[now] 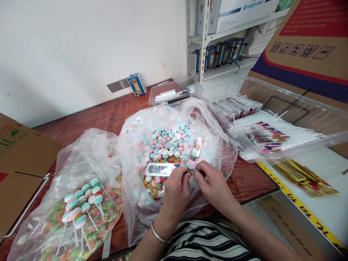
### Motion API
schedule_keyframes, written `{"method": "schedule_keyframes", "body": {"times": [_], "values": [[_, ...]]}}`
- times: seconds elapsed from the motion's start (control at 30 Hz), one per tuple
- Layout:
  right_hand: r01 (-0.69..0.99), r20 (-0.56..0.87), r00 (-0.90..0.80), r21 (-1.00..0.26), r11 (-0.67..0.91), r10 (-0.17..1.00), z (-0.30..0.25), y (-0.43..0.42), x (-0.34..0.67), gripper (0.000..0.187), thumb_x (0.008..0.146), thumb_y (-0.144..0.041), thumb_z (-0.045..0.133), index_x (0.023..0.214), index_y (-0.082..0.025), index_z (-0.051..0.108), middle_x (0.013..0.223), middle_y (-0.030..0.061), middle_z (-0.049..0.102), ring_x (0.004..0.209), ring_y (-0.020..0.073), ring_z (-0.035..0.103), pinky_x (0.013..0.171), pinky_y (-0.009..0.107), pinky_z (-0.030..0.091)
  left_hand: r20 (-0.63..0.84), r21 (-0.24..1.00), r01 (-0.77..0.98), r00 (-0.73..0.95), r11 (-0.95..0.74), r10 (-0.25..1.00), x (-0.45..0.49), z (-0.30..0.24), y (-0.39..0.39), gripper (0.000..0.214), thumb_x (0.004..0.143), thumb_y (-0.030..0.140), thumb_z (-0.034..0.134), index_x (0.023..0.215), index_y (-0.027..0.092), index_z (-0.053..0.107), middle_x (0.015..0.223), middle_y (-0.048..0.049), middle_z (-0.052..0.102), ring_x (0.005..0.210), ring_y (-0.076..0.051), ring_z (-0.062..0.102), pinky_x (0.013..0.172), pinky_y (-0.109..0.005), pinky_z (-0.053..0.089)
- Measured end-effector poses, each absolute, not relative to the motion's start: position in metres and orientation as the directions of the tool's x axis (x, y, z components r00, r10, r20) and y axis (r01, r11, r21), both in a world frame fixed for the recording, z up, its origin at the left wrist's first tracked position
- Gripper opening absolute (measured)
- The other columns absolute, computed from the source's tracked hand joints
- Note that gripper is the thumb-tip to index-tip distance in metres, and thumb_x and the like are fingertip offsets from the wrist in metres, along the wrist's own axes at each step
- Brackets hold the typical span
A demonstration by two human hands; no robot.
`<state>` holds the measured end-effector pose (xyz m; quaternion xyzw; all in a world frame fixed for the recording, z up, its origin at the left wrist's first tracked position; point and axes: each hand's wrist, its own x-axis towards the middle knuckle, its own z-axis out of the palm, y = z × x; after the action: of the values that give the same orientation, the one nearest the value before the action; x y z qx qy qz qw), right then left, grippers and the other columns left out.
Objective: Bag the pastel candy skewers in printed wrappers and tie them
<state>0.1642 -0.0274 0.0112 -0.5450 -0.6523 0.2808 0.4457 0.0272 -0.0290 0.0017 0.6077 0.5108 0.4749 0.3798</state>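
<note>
A narrow clear packet (195,155) with pastel candies inside stands up between my hands, tilted slightly right. My left hand (175,190) pinches it at its lower end, and the fingertips of my right hand (214,185) close on that same end. What lies right at the fingertips is too small to make out. Beneath both hands a large clear bag (133,145) lies open, full of pink, blue and white candies (170,143) and coloured candy rings (154,188). A flat printed wrapper (160,169) rests on the candies, beside my left hand.
Striped candies on sticks (81,206) lie on another bag (43,221) at left. Cardboard boxes (27,174) flank the wooden table (92,112). A clear tray (320,112) at right holds white sticks and wrappers, with gold twist ties (304,177) near it.
</note>
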Motion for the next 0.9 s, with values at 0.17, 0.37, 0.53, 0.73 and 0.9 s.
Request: {"method": "schedule_keyframes", "body": {"times": [0.17,0.37,0.53,0.73,0.9], "values": [[0.484,0.319,-0.026,-0.825,0.291,0.947,0.012,-0.032,0.158,0.025,0.094,-0.027,0.049,0.069,-0.021,0.049,0.066,-0.0022,0.052,0.062,0.0140,0.050,0.058,0.025,0.038,0.281,0.864,0.439,-0.016,-0.246,0.960,0.024,0.009,-0.030,0.014,0.091,0.024,0.051,0.089,0.020,0.064,0.076,-0.0034,0.065,0.069,-0.016,0.058,0.067,-0.027,0.042],[0.412,0.350,0.028,-0.857,0.308,0.937,0.011,-0.030,0.152,0.015,0.094,-0.024,0.052,0.083,-0.021,0.062,0.080,0.0010,0.062,0.076,0.0162,0.058,0.069,0.027,0.044,0.163,0.944,0.303,-0.070,-0.135,0.984,0.029,0.013,-0.029,0.016,0.092,0.027,0.052,0.080,0.020,0.061,0.060,0.0026,0.054,0.055,-0.012,0.047,0.058,-0.025,0.037],[0.440,0.365,0.063,-0.846,0.302,0.929,0.014,-0.030,0.147,0.012,0.092,-0.023,0.054,0.084,-0.021,0.062,0.080,0.0017,0.063,0.076,0.0169,0.059,0.069,0.028,0.045,0.106,0.975,0.203,-0.070,-0.090,0.992,0.031,0.015,-0.030,0.017,0.092,0.030,0.054,0.083,0.019,0.063,0.061,0.0031,0.055,0.053,-0.011,0.047,0.054,-0.023,0.038],[0.259,0.244,0.015,-0.938,0.232,0.970,0.027,-0.031,0.149,0.016,0.089,-0.027,0.056,0.075,-0.021,0.055,0.074,-0.0006,0.058,0.070,0.0151,0.054,0.064,0.025,0.043,0.166,0.980,-0.105,-0.030,-0.169,0.986,0.031,0.012,-0.026,0.011,0.089,0.024,0.061,0.093,0.023,0.071,0.090,-0.0012,0.068,0.087,-0.016,0.061,0.084,-0.028,0.047],[-0.028,0.061,-0.201,-0.998,0.057,0.978,0.033,-0.035,0.157,0.016,0.088,-0.031,0.055,0.076,-0.020,0.053,0.068,-0.0037,0.053,0.060,0.0121,0.048,0.054,0.022,0.040,0.317,0.946,-0.128,0.166,-0.298,0.934,0.007,0.016,-0.017,0.016,0.086,0.019,0.064,0.079,0.026,0.077,0.127,-0.0045,0.062,0.126,-0.025,0.051,0.109,-0.041,0.035]]}}
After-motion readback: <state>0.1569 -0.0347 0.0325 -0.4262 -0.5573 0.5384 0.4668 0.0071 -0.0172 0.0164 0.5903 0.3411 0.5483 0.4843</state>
